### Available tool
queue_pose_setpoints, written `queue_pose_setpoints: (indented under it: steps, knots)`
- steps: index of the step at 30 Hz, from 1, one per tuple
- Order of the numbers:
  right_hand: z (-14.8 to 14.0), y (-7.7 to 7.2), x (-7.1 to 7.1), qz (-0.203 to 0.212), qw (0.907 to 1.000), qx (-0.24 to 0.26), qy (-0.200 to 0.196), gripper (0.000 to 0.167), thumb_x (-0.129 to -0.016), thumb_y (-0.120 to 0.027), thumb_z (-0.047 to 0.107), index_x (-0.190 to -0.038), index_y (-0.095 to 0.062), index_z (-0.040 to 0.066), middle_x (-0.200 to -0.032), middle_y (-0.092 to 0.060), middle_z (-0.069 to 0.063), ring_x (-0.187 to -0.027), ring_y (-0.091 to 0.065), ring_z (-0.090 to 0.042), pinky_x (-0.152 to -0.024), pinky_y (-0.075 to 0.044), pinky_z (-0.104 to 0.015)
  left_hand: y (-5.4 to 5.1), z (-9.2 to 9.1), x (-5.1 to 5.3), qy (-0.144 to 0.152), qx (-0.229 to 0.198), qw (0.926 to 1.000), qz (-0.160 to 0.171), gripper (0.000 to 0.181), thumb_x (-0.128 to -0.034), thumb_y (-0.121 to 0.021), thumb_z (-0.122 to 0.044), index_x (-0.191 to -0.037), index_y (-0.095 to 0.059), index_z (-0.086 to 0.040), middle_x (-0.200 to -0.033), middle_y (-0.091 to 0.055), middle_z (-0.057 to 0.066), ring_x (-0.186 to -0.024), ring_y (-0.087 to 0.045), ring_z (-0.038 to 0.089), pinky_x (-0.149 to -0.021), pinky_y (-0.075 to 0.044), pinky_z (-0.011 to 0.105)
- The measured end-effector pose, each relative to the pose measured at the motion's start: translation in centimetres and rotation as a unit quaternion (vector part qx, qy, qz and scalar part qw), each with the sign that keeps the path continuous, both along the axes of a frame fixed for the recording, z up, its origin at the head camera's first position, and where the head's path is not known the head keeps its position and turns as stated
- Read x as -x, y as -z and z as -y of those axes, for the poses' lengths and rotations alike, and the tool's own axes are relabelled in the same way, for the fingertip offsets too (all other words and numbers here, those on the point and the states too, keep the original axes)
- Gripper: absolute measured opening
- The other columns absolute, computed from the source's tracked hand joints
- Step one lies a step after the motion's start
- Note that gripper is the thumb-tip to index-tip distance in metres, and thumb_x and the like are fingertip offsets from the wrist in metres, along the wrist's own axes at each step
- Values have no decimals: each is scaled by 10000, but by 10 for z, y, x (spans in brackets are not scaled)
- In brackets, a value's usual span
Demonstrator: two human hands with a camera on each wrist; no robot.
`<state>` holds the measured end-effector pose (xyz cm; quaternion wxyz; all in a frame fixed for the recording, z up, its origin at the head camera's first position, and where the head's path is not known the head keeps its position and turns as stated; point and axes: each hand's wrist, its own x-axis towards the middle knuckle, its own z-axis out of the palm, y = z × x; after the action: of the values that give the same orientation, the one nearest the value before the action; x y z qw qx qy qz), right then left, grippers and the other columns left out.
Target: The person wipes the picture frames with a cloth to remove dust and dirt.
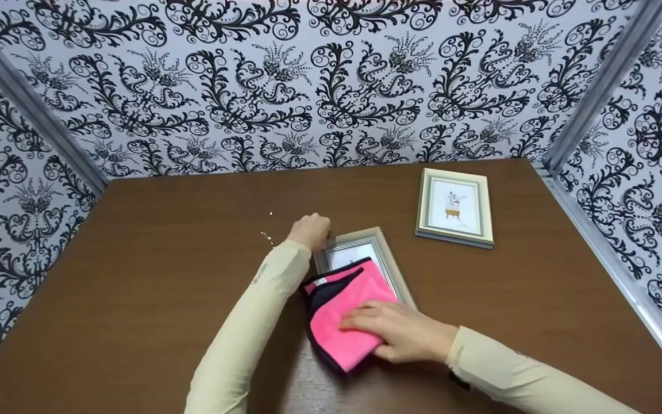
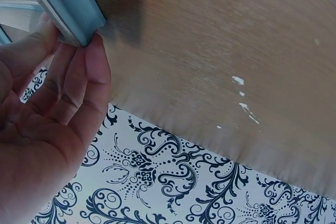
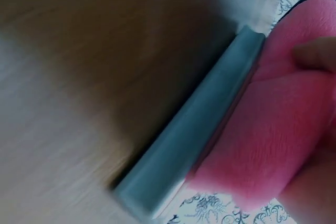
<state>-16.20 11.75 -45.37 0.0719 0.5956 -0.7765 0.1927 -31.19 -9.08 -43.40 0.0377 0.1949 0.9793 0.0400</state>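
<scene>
A light-rimmed picture frame [image 1: 396,267] is partly covered by a pink cloth with dark edging [image 1: 345,310]. My left hand [image 1: 310,231] pinches the frame's far left corner between thumb and fingers; the left wrist view shows this grip on the blue-grey edge [image 2: 76,3] close up. Over the near part of the frame, my right hand [image 1: 398,329] holds the cloth against its front. In the right wrist view the pink cloth [image 3: 262,129] lies along the frame's side [image 3: 194,124], which stands a little off the tabletop. Most of the picture is hidden under the cloth.
A second picture frame [image 1: 454,208], with a small plant picture, lies at the back right of the brown table [image 1: 181,259]. Small white flecks [image 1: 266,236] dot the tabletop left of my left hand. Patterned walls [image 1: 331,86] enclose the back and sides.
</scene>
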Motion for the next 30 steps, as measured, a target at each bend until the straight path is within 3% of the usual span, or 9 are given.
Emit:
queue_pose_setpoints:
  steps: [4,10,13,16,19,21,25,30]
  knots:
    - [-22,4,-1,-341,9992,75,204,560,-712,-692,29,-1263,-597,69,-1223,-622,-58,-1136,-565,-223,-971,-441,-372,1,-3,-2,1,214,9998,-46,106,-850,-645,-21,-895,-733,-59,-998,-671,178,-928,-643,379,-738,-544,487]
    - [-61,1,-5,-645,9932,22,966,609,-637,-677,-56,-1232,-627,66,-1173,-635,-103,-1087,-587,-262,-923,-472,-430,3,-4,-3,-1,358,9993,-120,171,-848,-647,-28,-955,-755,-105,-1027,-681,158,-930,-651,366,-737,-547,476]
    - [-73,1,-9,-1231,9850,-371,1149,598,-661,-630,-85,-1237,-633,77,-1195,-634,-111,-1092,-590,-283,-906,-479,-435,3,-3,-3,26,364,9992,-172,163,-841,-650,-33,-949,-754,-97,-1016,-683,165,-917,-655,368,-728,-548,480]
    - [-73,4,-15,-2168,9703,-653,856,527,-755,-559,-25,-1259,-628,112,-1264,-611,-95,-1131,-579,-275,-929,-465,-412,2,-2,-3,76,364,9990,-233,156,-835,-649,-32,-939,-751,-88,-1000,-685,169,-905,-657,371,-716,-549,484]
    - [-59,9,-19,-3053,9488,-771,270,481,-847,-439,74,-1290,-600,164,-1349,-556,-66,-1205,-537,-246,-1014,-394,-385,1,-1,-4,76,393,9989,-232,180,-829,-654,-30,-953,-758,-109,-1003,-688,158,-909,-658,366,-719,-549,480]
    - [-45,11,-21,-3419,9362,-809,-112,455,-898,-402,134,-1316,-576,174,-1390,-521,-52,-1250,-501,-226,-1057,-345,-378,0,0,-4,58,401,9989,-243,175,-828,-659,-32,-950,-757,-110,-1002,-689,156,-908,-659,367,-719,-549,481]
    - [-16,11,-23,-3941,9113,-1099,-465,441,-966,-354,184,-1366,-540,154,-1436,-475,-44,-1307,-443,-210,-1094,-293,-378,1,2,-3,99,392,9988,-266,134,-843,-651,-51,-932,-744,-88,-986,-687,160,-904,-660,366,-718,-548,489]
    - [-9,6,-19,-4114,8980,-1486,-478,439,-960,-373,224,-1351,-567,182,-1440,-473,-23,-1325,-421,-206,-1105,-274,-380,2,8,0,447,146,9988,-123,76,-849,-658,-88,-882,-726,-95,-932,-682,146,-878,-655,354,-713,-537,503]
